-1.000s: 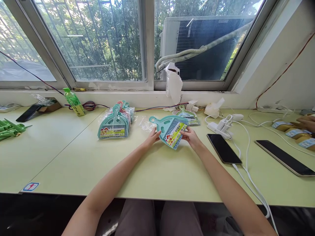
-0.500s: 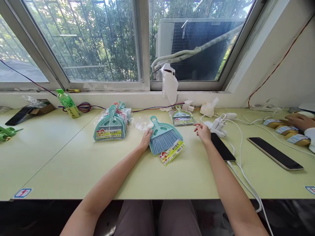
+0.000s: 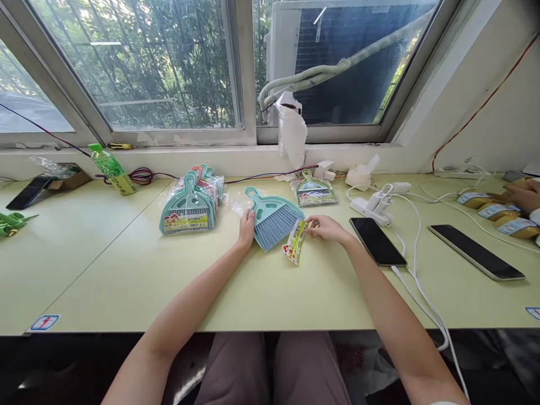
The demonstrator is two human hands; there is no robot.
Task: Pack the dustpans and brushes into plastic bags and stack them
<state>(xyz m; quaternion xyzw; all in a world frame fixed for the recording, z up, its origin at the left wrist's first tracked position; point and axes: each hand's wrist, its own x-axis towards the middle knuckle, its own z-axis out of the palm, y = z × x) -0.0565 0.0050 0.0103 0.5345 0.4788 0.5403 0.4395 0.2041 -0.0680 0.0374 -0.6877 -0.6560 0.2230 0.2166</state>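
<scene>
A teal dustpan [image 3: 270, 206] with a blue-bristled brush [image 3: 276, 226] nested in it is tilted over the table in front of me. My left hand [image 3: 246, 228] grips its left edge, the fingers partly hidden behind it. At the pan's lower right, my right hand [image 3: 324, 229] pinches the upper end of a yellow-green printed label card [image 3: 295, 243], which bends slightly. Crumpled clear plastic [image 3: 239, 206] lies behind my left hand. Left of it stands a stack of wrapped dustpan sets [image 3: 188, 205], teal in front and red behind. One green wrapped dustpan set [image 3: 315, 190] lies behind my right hand.
To the right are a black phone [image 3: 377, 242], a white power strip [image 3: 370, 208] with trailing cables, and a larger dark device [image 3: 476, 253]. Another person's hand [image 3: 525, 194] rests by yellow packets at far right. A green bottle [image 3: 112, 169] leans near the window sill.
My right hand has moved left and down from beside the phone and taken hold of the label card. The card has turned more upright. The dustpan has shifted slightly left.
</scene>
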